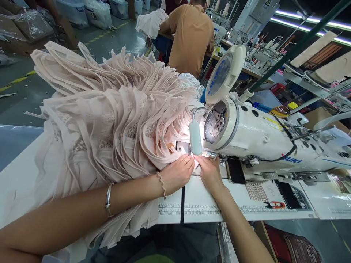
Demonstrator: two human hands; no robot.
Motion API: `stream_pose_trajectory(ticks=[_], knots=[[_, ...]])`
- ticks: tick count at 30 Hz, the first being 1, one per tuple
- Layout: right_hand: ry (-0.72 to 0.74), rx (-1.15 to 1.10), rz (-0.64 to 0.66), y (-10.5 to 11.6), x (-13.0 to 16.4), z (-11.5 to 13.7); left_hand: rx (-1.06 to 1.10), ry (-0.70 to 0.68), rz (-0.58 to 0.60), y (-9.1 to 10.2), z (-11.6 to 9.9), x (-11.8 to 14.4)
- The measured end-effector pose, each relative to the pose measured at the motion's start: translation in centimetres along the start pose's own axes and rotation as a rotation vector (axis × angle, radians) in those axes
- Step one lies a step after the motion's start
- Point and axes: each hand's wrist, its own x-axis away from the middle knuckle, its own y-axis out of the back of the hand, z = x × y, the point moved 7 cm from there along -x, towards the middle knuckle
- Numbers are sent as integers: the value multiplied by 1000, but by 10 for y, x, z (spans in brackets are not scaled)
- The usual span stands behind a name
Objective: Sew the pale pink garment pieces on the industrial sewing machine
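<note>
Both hands are at the needle area of a white sewing machine. My left hand is closed, its fingers together on the edge of a pale pink lace-trimmed garment. Close beside it, my right hand pinches the same fabric just in front of the presser foot. A small pale-green lamp hangs over the fingertips and hides the needle; its glare washes out the stitching spot. A large heap of matching garments lies left of the machine, spilling over the table's front edge under my left forearm.
A black phone lies right of my right hand. Orange-handled thread snips rest near the ruler strip on the table front. A person in a tan shirt sits ahead. Plastic bins stand on the floor at the back left.
</note>
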Motion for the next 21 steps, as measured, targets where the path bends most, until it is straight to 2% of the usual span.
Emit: stream_pose_trajectory(ticks=[9, 21], knots=[[-64, -93, -17, -6, 3, -6, 5, 18, 10, -2, 2, -1], [-108, 1, -19, -4, -1, -3, 4, 35, 15, -3, 6, -3]])
